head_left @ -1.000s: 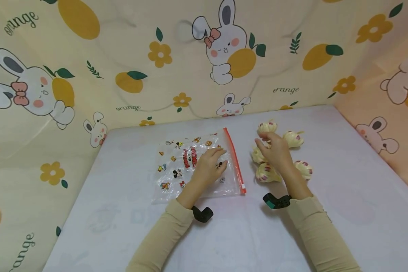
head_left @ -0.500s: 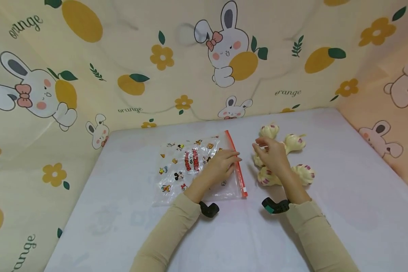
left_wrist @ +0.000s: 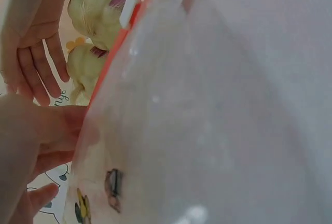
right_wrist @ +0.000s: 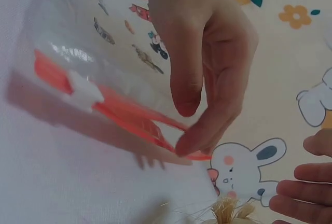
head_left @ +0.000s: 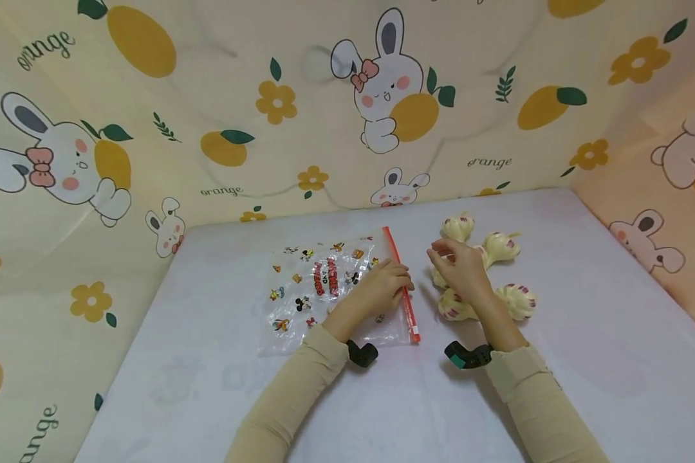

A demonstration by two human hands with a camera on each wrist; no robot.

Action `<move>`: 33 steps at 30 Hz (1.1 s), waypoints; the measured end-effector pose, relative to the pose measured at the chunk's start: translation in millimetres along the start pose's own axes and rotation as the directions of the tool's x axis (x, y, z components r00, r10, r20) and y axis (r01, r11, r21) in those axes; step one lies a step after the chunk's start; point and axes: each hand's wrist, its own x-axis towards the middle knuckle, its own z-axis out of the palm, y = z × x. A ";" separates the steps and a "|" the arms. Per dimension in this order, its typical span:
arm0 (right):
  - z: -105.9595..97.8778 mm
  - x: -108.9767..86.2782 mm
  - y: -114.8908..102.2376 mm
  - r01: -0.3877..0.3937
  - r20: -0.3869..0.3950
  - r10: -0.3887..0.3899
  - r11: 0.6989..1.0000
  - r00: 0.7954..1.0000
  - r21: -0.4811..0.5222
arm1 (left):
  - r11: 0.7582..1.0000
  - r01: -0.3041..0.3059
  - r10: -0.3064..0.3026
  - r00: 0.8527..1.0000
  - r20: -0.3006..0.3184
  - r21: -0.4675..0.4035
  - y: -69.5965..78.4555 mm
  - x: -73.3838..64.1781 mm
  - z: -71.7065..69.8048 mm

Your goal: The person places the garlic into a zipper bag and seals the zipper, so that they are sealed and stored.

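Observation:
A clear zip bag (head_left: 289, 312) with cartoon prints lies flat on the table, its red zip strip (head_left: 410, 318) facing right. My left hand (head_left: 381, 283) is at that strip with fingers curled over the edge. In the right wrist view the left hand's index fingertip (right_wrist: 188, 143) hooks into a gap between the two red strips. A finger shows through the plastic in the left wrist view. My right hand (head_left: 464, 269) hovers by several garlic bulbs (head_left: 500, 247), holding nothing, its fingers loosely extended. It partly hides some of the bulbs.
A white slider (right_wrist: 85, 92) sits near the front end of the zip strip. A white cloth covers the table (head_left: 208, 399). Printed bunny-and-orange fabric (head_left: 301, 135) walls the back and sides. A black wrist camera (head_left: 468, 355) is strapped to each wrist.
My left hand has moved right across the bag to the red zip strip, and its fingers have curled over it. My right hand has shifted only slightly left.

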 end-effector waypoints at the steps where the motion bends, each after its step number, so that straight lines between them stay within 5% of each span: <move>1: 0.8 -0.4 0.3 -0.003 0.001 0.003 1.000 1.000 -0.003 | 1.000 -0.005 0.005 1.000 0.002 -0.001 -0.4 -0.5 0.4; 17: 2.6 -0.1 -2.2 -0.024 0.020 0.024 1.000 1.000 0.016 | 0.993 -0.114 0.115 0.987 -0.113 0.011 -8.2 -8.0 -7.6; 33: 6.7 1.6 -7.5 -0.018 0.043 0.014 0.995 0.999 0.097 | 0.992 -0.128 0.123 0.981 -0.149 -0.019 -8.3 -11.6 -2.7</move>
